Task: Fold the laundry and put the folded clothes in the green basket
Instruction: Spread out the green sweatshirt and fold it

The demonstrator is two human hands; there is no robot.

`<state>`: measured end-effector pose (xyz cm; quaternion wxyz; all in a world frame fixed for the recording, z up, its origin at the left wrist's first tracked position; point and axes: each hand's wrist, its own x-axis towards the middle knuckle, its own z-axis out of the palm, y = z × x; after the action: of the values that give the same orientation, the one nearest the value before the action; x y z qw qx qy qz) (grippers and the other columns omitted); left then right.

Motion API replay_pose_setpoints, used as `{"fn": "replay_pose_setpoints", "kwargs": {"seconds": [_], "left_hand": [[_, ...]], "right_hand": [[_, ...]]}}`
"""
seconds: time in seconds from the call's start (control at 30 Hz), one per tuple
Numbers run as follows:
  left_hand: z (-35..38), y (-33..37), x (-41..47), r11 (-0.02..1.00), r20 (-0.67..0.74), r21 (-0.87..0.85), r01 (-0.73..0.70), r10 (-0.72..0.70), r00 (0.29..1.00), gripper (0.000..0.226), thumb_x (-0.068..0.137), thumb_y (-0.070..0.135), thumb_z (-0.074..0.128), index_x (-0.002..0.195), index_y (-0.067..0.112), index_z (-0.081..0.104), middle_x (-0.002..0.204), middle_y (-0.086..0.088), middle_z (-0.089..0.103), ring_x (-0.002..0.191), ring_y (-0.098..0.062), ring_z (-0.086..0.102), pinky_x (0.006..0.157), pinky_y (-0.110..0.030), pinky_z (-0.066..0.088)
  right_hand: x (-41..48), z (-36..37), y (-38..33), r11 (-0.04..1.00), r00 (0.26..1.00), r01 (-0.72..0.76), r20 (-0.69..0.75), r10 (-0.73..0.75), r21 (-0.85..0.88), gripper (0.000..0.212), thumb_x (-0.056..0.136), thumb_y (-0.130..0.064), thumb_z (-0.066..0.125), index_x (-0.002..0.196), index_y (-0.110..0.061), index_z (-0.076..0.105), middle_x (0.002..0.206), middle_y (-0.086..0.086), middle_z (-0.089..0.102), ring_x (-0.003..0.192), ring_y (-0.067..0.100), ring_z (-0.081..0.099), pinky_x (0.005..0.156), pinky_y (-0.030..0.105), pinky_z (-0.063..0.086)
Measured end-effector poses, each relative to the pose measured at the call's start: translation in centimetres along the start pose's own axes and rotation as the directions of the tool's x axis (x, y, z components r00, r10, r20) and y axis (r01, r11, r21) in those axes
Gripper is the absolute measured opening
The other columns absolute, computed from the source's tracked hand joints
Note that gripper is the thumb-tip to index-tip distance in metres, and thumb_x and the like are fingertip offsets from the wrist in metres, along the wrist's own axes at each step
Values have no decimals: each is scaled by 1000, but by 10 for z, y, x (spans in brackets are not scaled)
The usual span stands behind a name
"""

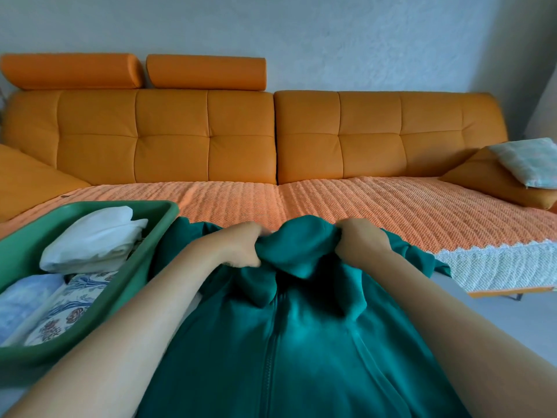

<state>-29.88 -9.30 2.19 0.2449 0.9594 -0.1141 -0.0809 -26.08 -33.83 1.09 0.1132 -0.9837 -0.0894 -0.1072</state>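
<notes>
A teal zip-up hoodie (304, 342) hangs in front of me, zipper facing me, its hood bunched at the top. My left hand (242, 247) grips the bunched fabric at the left of the collar. My right hand (360, 242) grips it at the right. The green basket (164, 218) sits at the left on the sofa seat. It holds a folded white garment (93, 239), a pale blue piece (24, 300) and a blue-and-orange patterned piece (69, 309).
An orange sofa (241, 134) runs across the view, its seat covered by an orange woven throw (376, 206) with a white lace edge. An orange cushion (488, 182) and a pale checked pillow (527, 161) lie at the right end. Grey floor shows lower right.
</notes>
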Motion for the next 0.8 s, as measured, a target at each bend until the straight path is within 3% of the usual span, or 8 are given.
{"fn": "replay_pose_setpoints", "kwargs": {"seconds": [0.07,0.2,0.27,0.37,0.47,0.57,0.7,0.8], "left_hand": [[1,2,0,1000,-292,10,-15,17,956,35,82,4,59,92,37,66,93,14,67,88,-14,63,72,-33,52],[-3,9,-3,971,-828,159,-181,230,510,36,70,-15,55,85,18,61,88,4,53,81,-20,50,57,-38,41],[-9,4,-3,961,-685,176,-212,274,675,41,72,-13,56,79,27,59,87,9,54,83,-20,54,63,-40,47],[-10,-4,-11,987,35,127,-95,92,995,44,77,-2,63,81,41,59,94,14,60,92,-18,60,81,-39,52],[0,-3,-23,986,600,167,18,-116,791,29,83,12,73,102,34,67,90,15,64,84,-8,61,77,-23,47],[9,8,-25,992,521,28,120,-117,845,7,91,22,65,90,27,70,84,11,68,80,-10,66,73,-23,45],[25,22,-17,996,-68,-87,7,-13,998,31,88,56,61,108,32,61,112,10,61,102,-6,57,89,-31,45],[59,19,-18,974,181,226,12,-55,982,96,78,76,60,155,42,15,165,6,11,152,-18,6,121,-51,16]], "right_hand": [[2,-2,0,970,950,78,-312,-2,232,18,68,6,49,75,-10,51,71,2,54,69,28,53,50,32,34],[2,-11,2,835,733,468,-655,-183,290,24,63,16,51,74,-5,51,81,4,54,68,20,47,54,26,33],[2,-5,9,804,773,522,-556,-306,283,25,65,19,56,80,-2,59,93,5,60,79,23,58,65,27,45],[-10,-4,18,865,883,464,-20,-469,191,30,71,7,67,95,-10,68,103,-1,63,96,23,63,82,36,53],[-29,-16,18,942,707,331,645,-290,60,34,81,-18,74,114,-26,67,118,-5,66,100,11,62,91,32,52],[-37,-25,14,975,524,187,827,-201,119,20,87,-20,59,94,-31,74,101,-12,70,83,5,65,73,24,48],[-30,-12,11,982,909,161,371,-187,101,23,88,-34,51,93,-22,70,91,-8,68,98,19,64,81,33,50],[-29,10,9,944,878,313,346,-330,106,60,81,-51,66,136,-39,48,149,0,40,140,25,35,112,44,35]]}}
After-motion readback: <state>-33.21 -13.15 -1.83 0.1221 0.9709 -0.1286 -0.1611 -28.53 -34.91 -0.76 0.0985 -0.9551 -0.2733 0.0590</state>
